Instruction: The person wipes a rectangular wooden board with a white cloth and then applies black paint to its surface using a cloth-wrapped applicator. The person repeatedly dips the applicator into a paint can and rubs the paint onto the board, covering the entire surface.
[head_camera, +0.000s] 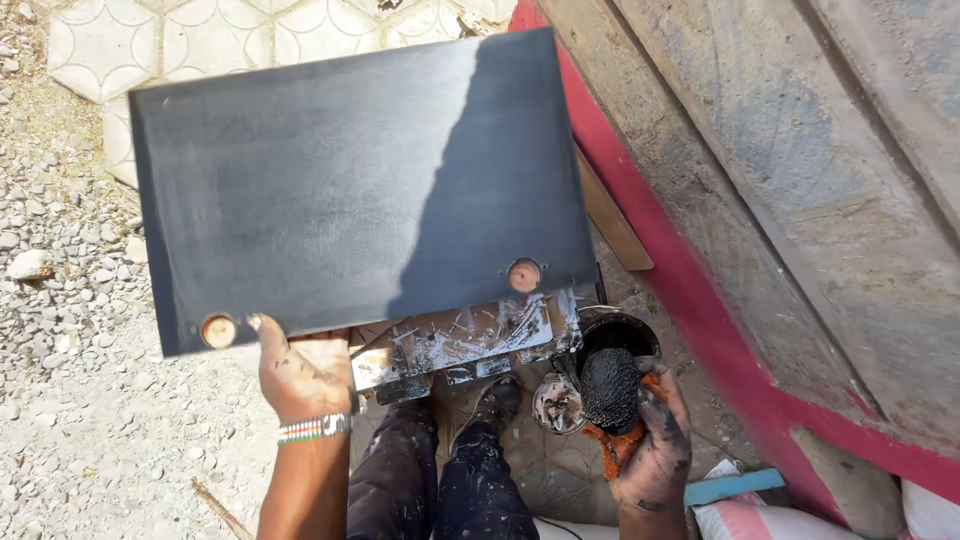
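Black-painted board (350, 180), gripped at its near edge by the left hand (300, 375), could be smudged if brushed by the paint-soaked sponge (610, 388) clenched in right-hand fingers (672, 400) just below it

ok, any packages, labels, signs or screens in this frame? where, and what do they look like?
Sack: bottom right on the ground beside the right hand, white and pink woven bag, mostly cut off by the frame.
Paint can: just below the black board, round, black-smeared, no label visible.
No signs or screens.
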